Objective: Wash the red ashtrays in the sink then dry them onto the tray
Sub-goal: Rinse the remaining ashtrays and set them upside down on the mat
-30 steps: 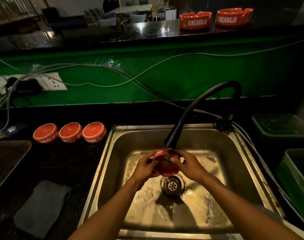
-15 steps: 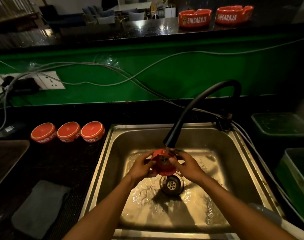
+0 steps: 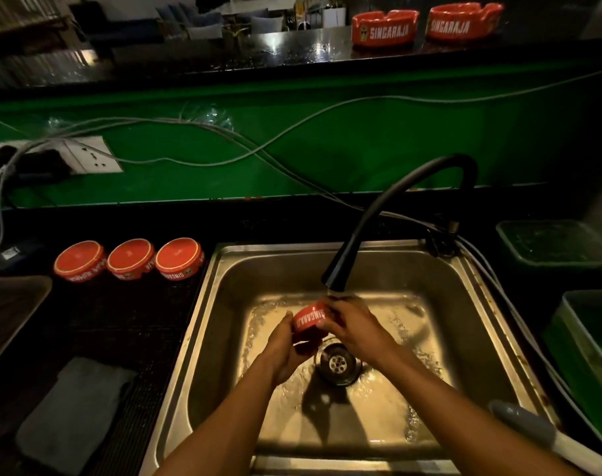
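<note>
Head view: left hand (image 3: 285,348) and right hand (image 3: 352,326) both grasped one red ashtray (image 3: 309,321) under the black faucet (image 3: 333,278), over the sink (image 3: 224,304) drain. Three ashtrays (image 3: 131,259) sat inverted on the tabletop (image 3: 121,324), left of the sink.

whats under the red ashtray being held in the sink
Wet steel sink floor and the round drain, beside the red ashtray. Left hand and right hand cover part.
</note>
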